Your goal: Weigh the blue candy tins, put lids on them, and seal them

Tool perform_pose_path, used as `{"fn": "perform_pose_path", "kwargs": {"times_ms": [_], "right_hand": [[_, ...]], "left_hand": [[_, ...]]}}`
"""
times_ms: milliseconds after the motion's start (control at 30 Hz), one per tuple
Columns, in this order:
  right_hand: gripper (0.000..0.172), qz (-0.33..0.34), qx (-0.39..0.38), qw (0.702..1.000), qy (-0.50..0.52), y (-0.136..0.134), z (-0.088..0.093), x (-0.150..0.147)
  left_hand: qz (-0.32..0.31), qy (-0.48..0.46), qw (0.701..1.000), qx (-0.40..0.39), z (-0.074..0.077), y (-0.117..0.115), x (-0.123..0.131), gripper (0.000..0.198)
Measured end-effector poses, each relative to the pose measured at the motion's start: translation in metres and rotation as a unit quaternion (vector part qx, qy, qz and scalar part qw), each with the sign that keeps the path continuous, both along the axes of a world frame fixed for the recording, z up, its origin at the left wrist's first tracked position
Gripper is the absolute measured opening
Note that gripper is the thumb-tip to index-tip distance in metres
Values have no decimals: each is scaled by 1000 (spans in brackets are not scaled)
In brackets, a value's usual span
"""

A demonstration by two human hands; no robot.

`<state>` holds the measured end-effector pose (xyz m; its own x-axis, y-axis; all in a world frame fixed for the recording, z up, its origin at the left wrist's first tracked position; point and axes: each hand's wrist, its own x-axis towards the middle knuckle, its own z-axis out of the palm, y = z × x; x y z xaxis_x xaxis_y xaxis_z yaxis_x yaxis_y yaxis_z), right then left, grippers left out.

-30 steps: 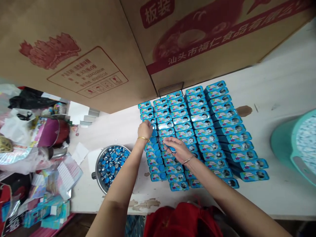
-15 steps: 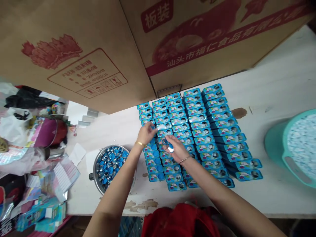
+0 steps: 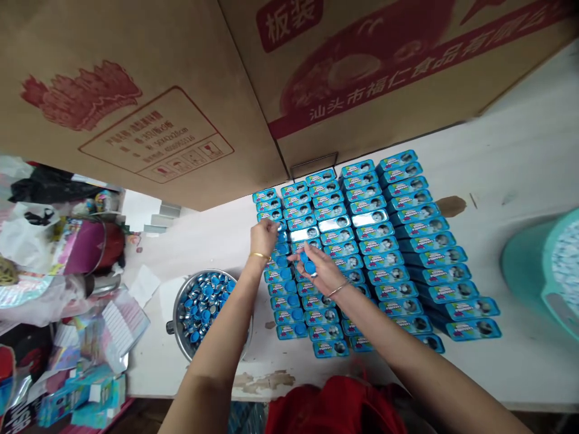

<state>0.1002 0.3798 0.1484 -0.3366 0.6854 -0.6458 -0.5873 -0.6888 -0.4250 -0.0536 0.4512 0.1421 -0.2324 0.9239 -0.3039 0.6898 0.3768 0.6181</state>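
Blue printed tins stand upright in several close columns, most with a dark round hole in the top. In the leftmost column, the nearer tins have round blue caps over their holes. My left hand is at a tin farther up that column, fingertips pinched at its top; what they grip is mostly hidden. Just to the right, my right hand is half curled, palm up, around a few loose blue caps above the second column.
A steel pot full of loose blue and silver caps is left of my left forearm. Large cardboard boxes rise behind the tins. A teal bucket of small white pieces stands at right. Bags and packaging clutter the left side.
My left hand has moved slightly farther up the leftmost column, to another tin. The caps in my right hand show more of their blue faces. The view has shifted a little.
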Motion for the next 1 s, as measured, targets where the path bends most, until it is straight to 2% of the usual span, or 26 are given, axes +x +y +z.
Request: {"fn": "perform_pose_path", "kwargs": {"times_ms": [133,300,433,500,567,633,700,767,800,867,933,1000], "right_hand": [[44,-1,-13,1000,-21,2,-6,4],[47,4,10,999,-36,4,-11,5],[50,10,8,998,-62,7,-4,4],[51,4,8,998,-67,8,-1,5],[52,-3,7,998,-66,10,1,5],[53,-11,2,998,-63,11,1,4],[54,-21,0,998,-57,13,1,1],[54,-29,1,998,-52,16,0,-3],[54,-29,1,998,-51,17,0,-5],[53,-16,2,999,-49,19,-1,-7],[52,1,7,999,-44,20,-1,-6],[52,17,12,999,-29,19,-2,-4]], "left_hand": [[-44,117,988,-87,-7,29,-5,11],[-108,235,942,-215,-3,47,-3,29],[-123,283,922,-233,1,47,0,36],[-126,289,926,-205,6,39,2,32],[-129,247,950,-138,14,24,6,28],[-160,130,977,-55,22,2,11,24],[-217,-10,976,0,27,-20,17,19],[-239,-89,967,18,28,-33,21,13],[-225,-103,969,19,26,-35,22,10],[-160,-94,982,18,21,-28,18,6],[-89,-41,995,11,15,-7,10,6],[-44,52,998,-16,8,18,0,4]]}}
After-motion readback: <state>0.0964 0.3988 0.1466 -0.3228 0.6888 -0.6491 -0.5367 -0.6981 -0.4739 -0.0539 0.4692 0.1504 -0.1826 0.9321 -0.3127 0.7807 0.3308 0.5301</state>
